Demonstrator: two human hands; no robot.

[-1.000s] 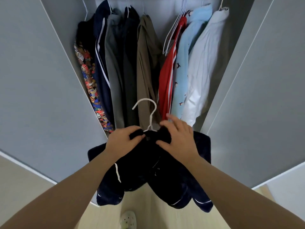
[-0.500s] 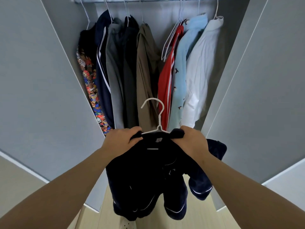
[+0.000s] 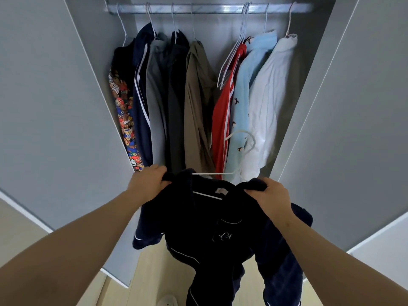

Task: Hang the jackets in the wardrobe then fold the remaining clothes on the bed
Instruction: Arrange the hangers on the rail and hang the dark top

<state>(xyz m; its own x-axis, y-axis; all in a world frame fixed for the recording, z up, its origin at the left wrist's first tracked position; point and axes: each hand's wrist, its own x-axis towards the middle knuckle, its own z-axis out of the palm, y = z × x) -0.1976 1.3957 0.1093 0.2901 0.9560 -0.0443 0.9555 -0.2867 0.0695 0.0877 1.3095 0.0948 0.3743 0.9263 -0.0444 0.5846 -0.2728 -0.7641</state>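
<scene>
hanging step. left hand, right hand grip shoulders of dark blue fuzzy jacket on thin white wire hanger, maybe crooked, well below shiny metal rail. next: lift hook onto rail.

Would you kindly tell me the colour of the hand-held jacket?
Dark navy jacket with white piping, best in the head view.
</scene>
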